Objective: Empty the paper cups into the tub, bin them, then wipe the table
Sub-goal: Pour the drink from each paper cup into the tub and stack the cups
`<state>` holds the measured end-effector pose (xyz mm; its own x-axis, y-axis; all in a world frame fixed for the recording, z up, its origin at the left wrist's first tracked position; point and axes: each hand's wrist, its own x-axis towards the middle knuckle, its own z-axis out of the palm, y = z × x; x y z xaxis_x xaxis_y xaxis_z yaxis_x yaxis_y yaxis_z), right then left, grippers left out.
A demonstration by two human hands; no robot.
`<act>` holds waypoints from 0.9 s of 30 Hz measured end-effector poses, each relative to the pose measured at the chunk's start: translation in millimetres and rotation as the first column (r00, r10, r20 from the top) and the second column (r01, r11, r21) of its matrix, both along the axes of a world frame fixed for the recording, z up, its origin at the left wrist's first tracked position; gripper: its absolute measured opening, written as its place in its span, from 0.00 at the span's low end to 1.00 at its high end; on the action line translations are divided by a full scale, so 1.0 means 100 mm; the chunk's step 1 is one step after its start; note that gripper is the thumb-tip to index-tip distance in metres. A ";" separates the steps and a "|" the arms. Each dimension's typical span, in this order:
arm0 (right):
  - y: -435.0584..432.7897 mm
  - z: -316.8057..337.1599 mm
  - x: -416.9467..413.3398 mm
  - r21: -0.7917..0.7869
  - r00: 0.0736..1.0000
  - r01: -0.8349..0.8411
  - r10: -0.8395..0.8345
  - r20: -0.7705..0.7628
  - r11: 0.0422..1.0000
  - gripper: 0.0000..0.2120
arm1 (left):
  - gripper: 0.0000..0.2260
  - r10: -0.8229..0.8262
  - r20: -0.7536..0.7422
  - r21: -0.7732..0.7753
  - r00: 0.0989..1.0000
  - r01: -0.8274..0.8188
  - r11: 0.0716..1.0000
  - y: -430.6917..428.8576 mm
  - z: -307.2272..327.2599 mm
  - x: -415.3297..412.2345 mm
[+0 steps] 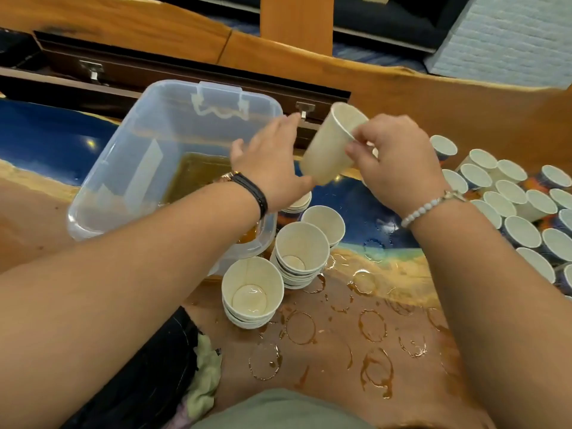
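Note:
My right hand [393, 162] pinches the rim of a white paper cup [329, 144], tilted with its mouth up and away. Beside it, my left hand [269, 162] touches the cup's base, fingers spread over the right edge of the clear plastic tub [130, 144]. Brown liquid [198, 174] lies in the tub's bottom. Three stacks of empty nested cups stand in front of the tub: one nearest me [252, 292], one behind it [301, 255], one further back [325, 222]. Several more cups [510, 205] crowd the table at right.
Brown ring stains and wet drips [340, 335] cover the wooden table in front of me. A pale green cloth [204, 376] lies on a dark bag [148, 366] at lower left. A dark case with metal latches [93, 69] sits behind the tub.

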<state>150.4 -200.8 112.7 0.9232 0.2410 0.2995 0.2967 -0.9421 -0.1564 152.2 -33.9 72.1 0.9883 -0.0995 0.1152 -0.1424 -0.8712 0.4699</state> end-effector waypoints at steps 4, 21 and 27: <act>-0.23 -0.28 -0.18 -0.084 0.994 -0.067 0.059 -0.094 0.994 0.10 | 0.34 -0.042 -0.114 0.208 0.993 0.065 0.976 -0.11 -0.28 -0.01; -0.19 -0.64 -0.46 -0.171 0.990 -0.134 0.124 -0.066 0.976 0.10 | 0.20 -0.044 -0.078 0.066 0.996 0.049 0.997 -0.10 -0.38 -0.01; -0.19 -0.82 -0.47 -0.291 0.979 -0.121 0.066 -0.193 0.949 0.13 | 0.19 -0.019 -0.077 0.061 0.997 0.024 0.998 -0.11 -0.39 0.00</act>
<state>103.9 -219.4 30.8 0.9237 0.3816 0.0328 0.3787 -0.9228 0.0704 151.8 -44.7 32.9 0.9916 -0.1257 0.0322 -0.1274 -0.8961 0.4251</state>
